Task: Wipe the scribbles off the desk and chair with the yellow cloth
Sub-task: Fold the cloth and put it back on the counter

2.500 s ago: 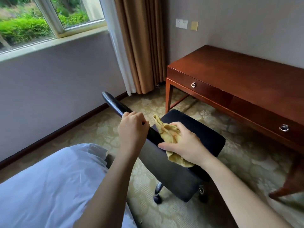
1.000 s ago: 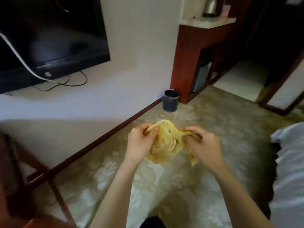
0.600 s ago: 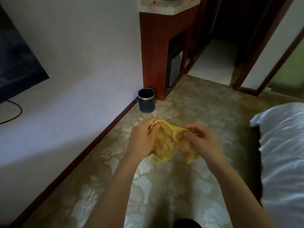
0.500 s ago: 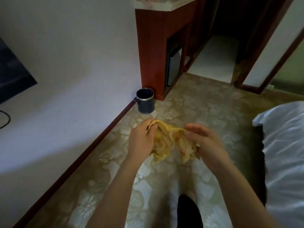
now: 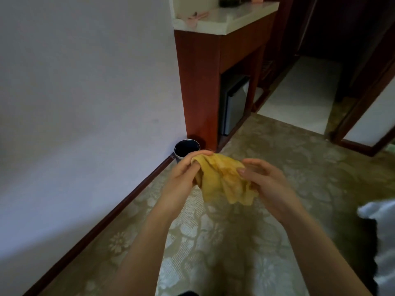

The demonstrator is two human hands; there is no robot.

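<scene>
1. Cloth (image 5: 222,180): yellow and crumpled, held in the air at frame centre above the patterned carpet (image 5: 213,242), hanging slack between both hands.
2. Left hand (image 5: 182,175): fingers curled round the cloth's left end, thumb lying along its top edge.
3. Right hand (image 5: 265,182): thumb pinches the cloth's right side against the palm; the upper fingers are loosely bent above it.
4. Bin (image 5: 186,148): dark and round, on the carpet against the wall, just above the left hand in frame, beside a red-brown cabinet (image 5: 198,82).
5. Fridge (image 5: 235,103): small, set in the cabinet's recess.
6. Bedding (image 5: 382,227): white, at the right edge of frame.
</scene>
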